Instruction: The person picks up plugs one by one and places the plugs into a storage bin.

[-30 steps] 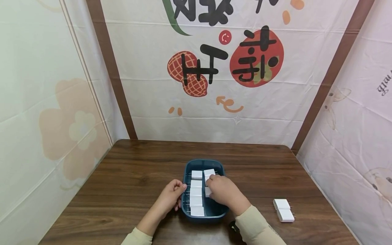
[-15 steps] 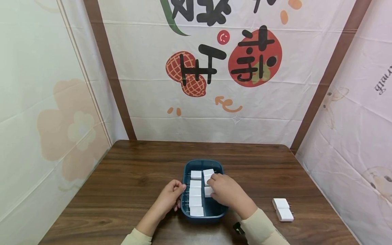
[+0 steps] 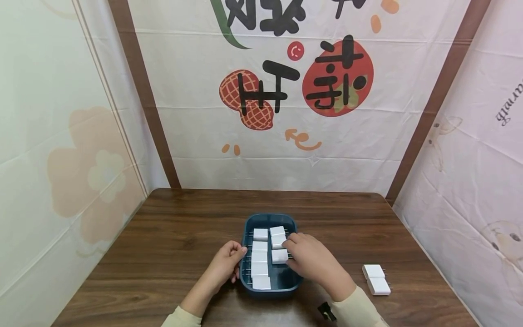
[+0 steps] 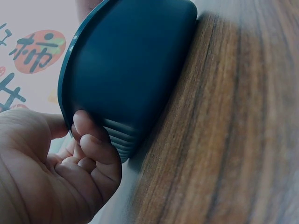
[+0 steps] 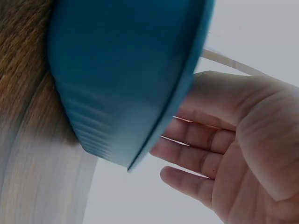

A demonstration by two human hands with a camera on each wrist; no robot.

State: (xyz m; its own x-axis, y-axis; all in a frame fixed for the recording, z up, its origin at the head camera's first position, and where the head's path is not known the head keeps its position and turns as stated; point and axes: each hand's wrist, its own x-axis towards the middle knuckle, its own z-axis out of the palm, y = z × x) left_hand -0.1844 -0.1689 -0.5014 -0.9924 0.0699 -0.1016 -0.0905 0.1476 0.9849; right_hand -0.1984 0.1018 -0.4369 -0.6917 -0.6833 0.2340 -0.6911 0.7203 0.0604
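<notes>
A dark blue plastic bin [image 3: 271, 293] stands on the table. My left hand [image 3: 226, 262] pinches its left rim between thumb and curled fingers, as the left wrist view shows. Several white plug adapters [image 3: 260, 257] lie in a column along the bin's left side, prongs leftward. To their right lie three more, prongs rightward; the nearest is a white plug adapter [image 3: 279, 256]. My right hand [image 3: 312, 256] is over the bin's right rim beside that adapter, holding nothing visible. In the right wrist view its fingers are loosely extended; some fingertips are hidden behind the bin.
Two white plug adapters [image 3: 376, 279] lie side by side on the wooden table [image 3: 184, 218], right of the bin. A small black object [image 3: 327, 311] is beside my right sleeve. Printed cloth [image 3: 269, 172] hangs behind the table and at both sides.
My right hand has let go of the nearest right-column adapter and drawn back rightward toward the rim, uncovering it. My left hand stays on the bin's rim. The head view has shifted slightly.
</notes>
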